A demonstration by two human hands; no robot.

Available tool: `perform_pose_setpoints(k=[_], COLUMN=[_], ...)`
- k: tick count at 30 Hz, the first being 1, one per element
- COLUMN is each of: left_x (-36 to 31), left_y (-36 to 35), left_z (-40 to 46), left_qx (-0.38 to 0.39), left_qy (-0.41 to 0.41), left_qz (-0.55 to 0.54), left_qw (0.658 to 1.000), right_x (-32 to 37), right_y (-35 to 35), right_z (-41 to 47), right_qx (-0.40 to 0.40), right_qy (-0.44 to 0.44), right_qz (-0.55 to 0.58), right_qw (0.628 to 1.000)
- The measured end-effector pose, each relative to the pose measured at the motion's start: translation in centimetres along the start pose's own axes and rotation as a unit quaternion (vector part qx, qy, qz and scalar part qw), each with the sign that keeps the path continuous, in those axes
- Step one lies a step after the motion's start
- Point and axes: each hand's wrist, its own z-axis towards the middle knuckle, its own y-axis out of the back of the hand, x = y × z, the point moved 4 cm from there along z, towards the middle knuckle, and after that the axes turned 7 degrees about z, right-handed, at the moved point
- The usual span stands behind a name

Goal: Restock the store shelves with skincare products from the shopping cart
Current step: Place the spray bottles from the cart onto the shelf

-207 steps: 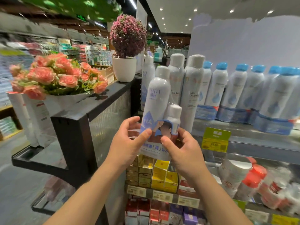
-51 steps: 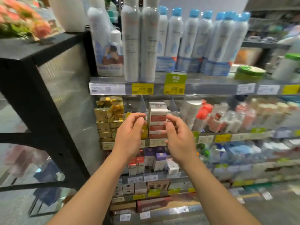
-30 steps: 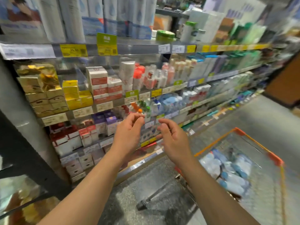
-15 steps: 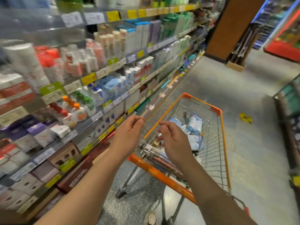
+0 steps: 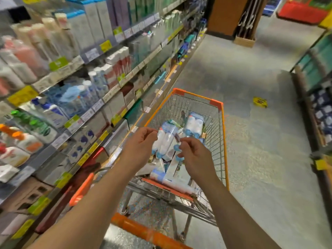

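Left hand [image 5: 139, 143] and right hand [image 5: 193, 155] loosely curled, empty — raised above the shopping cart [image 5: 222, 133]. Blue-capped bottles [image 5: 166, 139] just beyond the fingertips. Store shelves [image 5: 75, 97] off to the left.

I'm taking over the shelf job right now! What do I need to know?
Left hand: over the cart, fingers loosely curled, holding nothing.
Right hand: the same, holding nothing.
Shopping cart: stands in the aisle beside the shelves, just ahead of both hands.
Skincare products: white bottles with blue caps and some boxes lie piled in the cart.
Done: nothing is in hand at this moment; the shelves look well filled.
Left: pick a product out of the cart, put it on the shelves, and go on until the cart is empty.
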Motion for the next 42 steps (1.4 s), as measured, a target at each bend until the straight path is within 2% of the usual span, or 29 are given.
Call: perform_pose_setpoints(k=[16, 27, 29, 31, 35, 38, 40, 42], left_x=[2.1, 7.0, 8.0, 8.9, 10.3, 11.0, 11.5, 12.3], left_y=[-6.8, -9.2, -9.8, -10.4, -11.6, -12.2, -12.4, -12.3], left_z=[6.0, 8.2, 8.5, 8.7, 9.3, 10.0, 10.1, 10.3], left_qx=[0.043, 0.103, 0.115, 0.125, 0.152, 0.154, 0.153, 0.146], left_qy=[0.085, 0.148, 0.163, 0.18, 0.188, 0.192, 0.199, 0.209], left_qz=[0.04, 0.102, 0.121, 0.137, 0.15, 0.164, 0.173, 0.173], left_qw=[0.995, 0.978, 0.973, 0.966, 0.959, 0.955, 0.952, 0.951], right_x=[-7.3, -15.5, -17.4, -19.2, -21.8, -22.8, -23.7, -25.2], right_y=[3.4, -0.1, -0.7, -1.3, -2.9, -4.3, -4.9, -5.3], right_z=[6.1, 6.7, 6.5, 6.8, 8.5, 9.8, 10.6, 10.9], right_qx=[-0.048, -0.014, -0.018, -0.034, -0.084, -0.097, -0.094, -0.092], right_qy=[-0.123, -0.258, -0.298, -0.352, -0.468, -0.497, -0.502, -0.492], right_qz=[0.054, 0.005, 0.009, 0.062, 0.278, 0.369, 0.378, 0.33], right_qw=[0.99, 0.966, 0.954, 0.933, 0.835, 0.779, 0.772, 0.801])
